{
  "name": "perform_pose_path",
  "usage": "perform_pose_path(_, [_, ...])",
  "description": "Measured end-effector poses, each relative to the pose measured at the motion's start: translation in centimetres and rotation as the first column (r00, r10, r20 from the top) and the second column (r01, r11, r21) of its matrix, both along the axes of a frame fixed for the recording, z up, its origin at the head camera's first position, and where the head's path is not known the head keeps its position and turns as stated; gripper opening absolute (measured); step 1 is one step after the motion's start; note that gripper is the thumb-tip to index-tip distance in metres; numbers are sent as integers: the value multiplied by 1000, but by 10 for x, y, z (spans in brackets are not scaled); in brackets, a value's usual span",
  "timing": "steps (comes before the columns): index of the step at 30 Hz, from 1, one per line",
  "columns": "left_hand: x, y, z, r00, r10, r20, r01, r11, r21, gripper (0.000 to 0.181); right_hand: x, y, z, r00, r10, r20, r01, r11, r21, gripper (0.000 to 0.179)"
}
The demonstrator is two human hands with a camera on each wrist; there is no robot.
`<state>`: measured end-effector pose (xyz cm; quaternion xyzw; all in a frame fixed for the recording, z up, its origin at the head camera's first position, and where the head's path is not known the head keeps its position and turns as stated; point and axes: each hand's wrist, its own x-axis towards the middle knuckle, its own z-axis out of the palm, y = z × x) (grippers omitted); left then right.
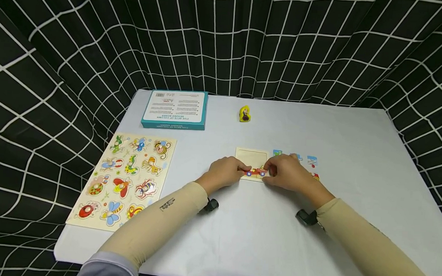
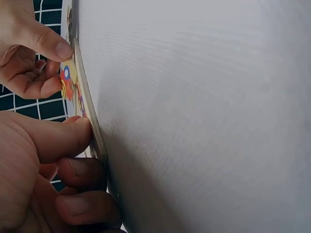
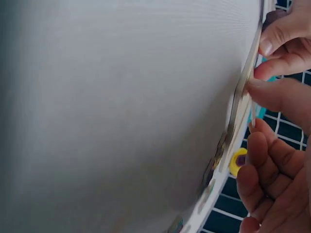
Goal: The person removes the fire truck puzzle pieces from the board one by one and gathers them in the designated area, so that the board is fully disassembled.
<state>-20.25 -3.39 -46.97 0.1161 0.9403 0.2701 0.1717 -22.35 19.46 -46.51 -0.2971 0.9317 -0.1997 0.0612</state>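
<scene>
A small pale wooden puzzle board [image 1: 251,157] lies in front of me, with red car picture pieces [image 1: 257,172] along its lower part. My left hand [image 1: 224,170] grips the board's left edge, its thumb on the top face in the left wrist view. At the right end of the car, my right hand [image 1: 289,173] pinches a thin puzzle piece [image 3: 253,112] between thumb and forefinger. That piece shows edge-on and tilted up from the board in the right wrist view; its red and yellow picture [image 2: 67,82] faces the left wrist camera.
Loose picture pieces [image 1: 312,160] lie beyond and beside my right hand, some partly covered by it. A yellow figure [image 1: 244,114] stands farther back. To the left are a teal box [image 1: 174,109] and a large insect peg puzzle [image 1: 129,179]. Black gridded cloth [image 1: 233,38] surrounds the white table [image 1: 356,141].
</scene>
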Motion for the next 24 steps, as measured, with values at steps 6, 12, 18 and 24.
perform_pose_path(6, [0,3,0,1000,-7,2,7,1000,4,26,8,38,17,999,-8,40,10,1000,-29,20])
perform_pose_path(12, [-1,-3,0,999,38,32,-38,999,15,28,27,106,27,978,-115,173,124,991,-42,23])
perform_pose_path(18, [-2,-6,2,999,46,28,-47,998,45,30,40,142,19,941,-239,241,239,971,30,27])
perform_pose_path(24, [-1,-4,-1,999,32,24,-33,998,54,27,48,150,11,940,-256,225,248,967,65,28])
